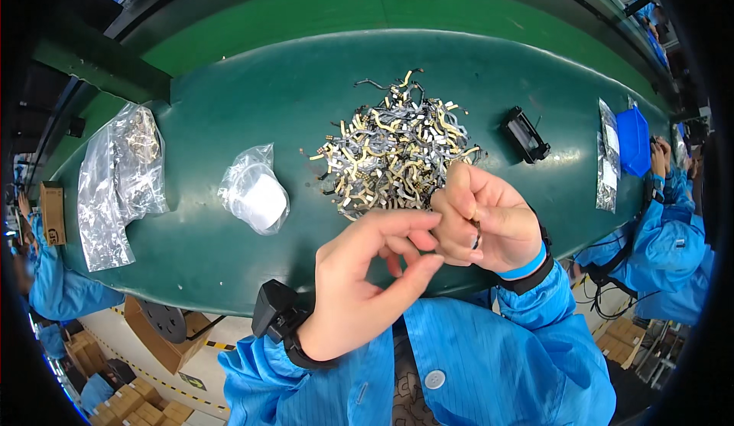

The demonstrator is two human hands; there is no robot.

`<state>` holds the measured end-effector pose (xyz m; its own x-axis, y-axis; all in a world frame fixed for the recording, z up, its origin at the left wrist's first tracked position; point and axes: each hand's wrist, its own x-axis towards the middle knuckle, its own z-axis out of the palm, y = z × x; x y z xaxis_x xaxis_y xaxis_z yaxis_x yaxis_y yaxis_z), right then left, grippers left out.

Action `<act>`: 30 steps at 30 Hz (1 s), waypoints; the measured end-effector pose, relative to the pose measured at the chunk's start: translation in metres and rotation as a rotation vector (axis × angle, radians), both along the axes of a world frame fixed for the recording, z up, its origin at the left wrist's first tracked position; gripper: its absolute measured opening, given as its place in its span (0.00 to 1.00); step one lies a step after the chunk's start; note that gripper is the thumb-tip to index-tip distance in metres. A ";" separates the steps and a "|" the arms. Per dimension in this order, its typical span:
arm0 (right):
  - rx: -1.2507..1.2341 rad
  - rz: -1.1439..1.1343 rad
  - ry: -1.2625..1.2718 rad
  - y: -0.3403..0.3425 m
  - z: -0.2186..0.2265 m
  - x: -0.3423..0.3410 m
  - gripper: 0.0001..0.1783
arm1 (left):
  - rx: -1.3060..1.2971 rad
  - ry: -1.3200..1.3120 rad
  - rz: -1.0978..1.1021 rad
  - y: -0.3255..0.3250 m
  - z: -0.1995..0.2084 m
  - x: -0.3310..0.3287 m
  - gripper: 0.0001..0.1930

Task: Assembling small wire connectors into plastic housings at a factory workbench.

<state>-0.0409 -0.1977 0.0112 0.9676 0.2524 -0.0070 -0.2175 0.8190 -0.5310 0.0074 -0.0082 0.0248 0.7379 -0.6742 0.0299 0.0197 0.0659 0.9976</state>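
Small piece [477,240] mostly hidden by hands [489,223]

Short yellow, grey and black wires [401,147] lie heaped on the green table [206,120].

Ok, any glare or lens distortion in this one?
Head view: the green table's edges bow strongly, and black fills the corners; bright glints streak the large clear bag at left; in the same view, the small dark item in the right hand is too small to identify.
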 end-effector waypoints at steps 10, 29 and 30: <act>-0.539 -0.083 -0.139 0.025 0.003 -0.022 0.05 | 0.071 -0.314 0.051 0.018 0.000 -0.003 0.12; -1.774 -0.573 -0.228 -0.023 0.086 0.080 0.07 | 0.104 -0.777 0.293 0.036 -0.014 0.013 0.15; -1.753 -0.439 -0.271 -0.011 0.091 0.074 0.06 | 0.122 -0.742 0.281 0.038 -0.011 0.014 0.15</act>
<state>0.0335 -0.2088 0.1017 0.9735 -0.1166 0.1968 0.0632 -0.6898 -0.7212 0.0217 0.0301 0.0140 0.6973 -0.4961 0.5174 -0.6527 -0.1411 0.7444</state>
